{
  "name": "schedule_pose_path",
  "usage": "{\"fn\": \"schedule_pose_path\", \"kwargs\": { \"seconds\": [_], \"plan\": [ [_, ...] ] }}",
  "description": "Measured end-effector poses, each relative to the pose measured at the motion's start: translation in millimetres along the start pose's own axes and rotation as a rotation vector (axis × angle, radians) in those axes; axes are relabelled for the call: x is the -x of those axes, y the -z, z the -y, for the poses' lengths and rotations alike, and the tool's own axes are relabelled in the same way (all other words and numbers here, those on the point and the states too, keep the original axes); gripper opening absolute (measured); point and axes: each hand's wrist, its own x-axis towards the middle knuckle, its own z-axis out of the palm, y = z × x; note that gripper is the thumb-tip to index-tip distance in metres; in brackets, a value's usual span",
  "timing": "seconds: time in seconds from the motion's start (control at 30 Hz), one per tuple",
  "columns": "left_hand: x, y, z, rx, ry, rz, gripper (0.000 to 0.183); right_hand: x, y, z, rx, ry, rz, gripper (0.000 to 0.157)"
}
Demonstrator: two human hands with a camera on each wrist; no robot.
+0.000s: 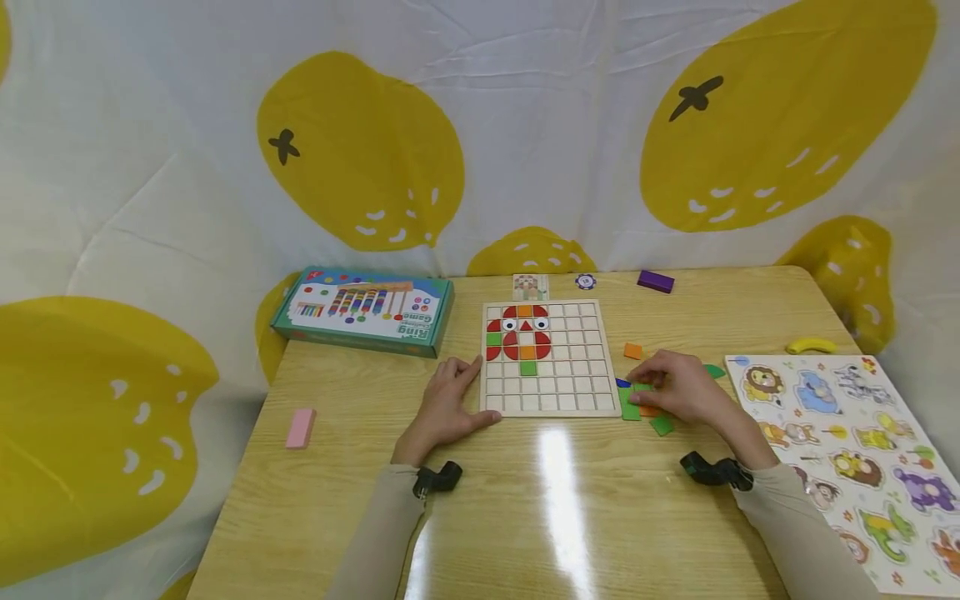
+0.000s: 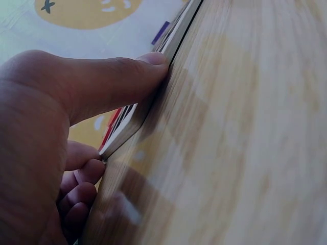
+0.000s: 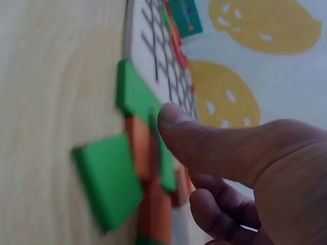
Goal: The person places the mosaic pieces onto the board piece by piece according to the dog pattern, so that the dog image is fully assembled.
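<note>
A wooden grid board (image 1: 557,380) lies flat, with red, orange and green pieces and two eye tiles forming a figure at its upper left. My left hand (image 1: 444,408) rests at the board's near left corner. Its thumb (image 2: 117,84) lies along the near edge, and its fingertips (image 2: 92,168) touch the left side. To the right of the board, my right hand (image 1: 681,385) reaches over a small pile of green and orange pieces. Its thumb tip (image 3: 172,116) is right at a green piece (image 3: 134,92), with a loose green square (image 3: 110,178) close by.
A picture card (image 1: 531,287), a round chip (image 1: 586,282) and a purple block (image 1: 656,282) lie behind the board. A ring game box (image 1: 363,310) and pink block (image 1: 300,428) are left. An animal puzzle board (image 1: 847,467) and yellow banana-shaped piece (image 1: 811,344) are right.
</note>
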Motion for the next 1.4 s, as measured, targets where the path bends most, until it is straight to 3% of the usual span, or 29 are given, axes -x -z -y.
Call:
{"fn": "schedule_pose_path", "kwargs": {
  "seconds": [0.27,0.47,0.57,0.73,0.83,0.93,1.17,1.4],
  "plan": [
    [1.3,0.1,3.1,0.001,-0.007,-0.008,0.103,8,2.3,-9,0.002,-0.051,0.022,0.019],
    [1.1,-0.8,2.8,0.002,-0.007,0.000,0.103,-1,2.6,-7,-0.088,0.015,-0.070,0.014],
    [1.1,0.6,2.2,-0.002,-0.004,-0.001,0.103,-11,-1.2,-1,-0.233,0.035,-0.103,0.015],
    [1.1,1.7,2.3,-0.002,-0.002,0.005,0.102,-32,-22.1,18,-0.578,-0.026,-0.070,0.024],
    [0.9,0.5,2.9,-0.003,0.001,0.011,0.103,-43,-41.0,30,-0.658,-0.035,-0.055,0.031],
    [0.4,-1.5,3.1,-0.005,-0.001,0.019,0.103,-50,-57.1,42,-0.623,-0.007,-0.050,0.033],
    [-0.5,-1.9,2.3,-0.004,-0.003,0.019,0.103,-58,-76.8,63,-0.403,0.056,-0.081,0.023],
    [-0.7,-1.5,3.8,-0.004,-0.001,0.016,0.102,-65,-89.7,77,-0.203,0.112,-0.076,0.031]
  ]
}}
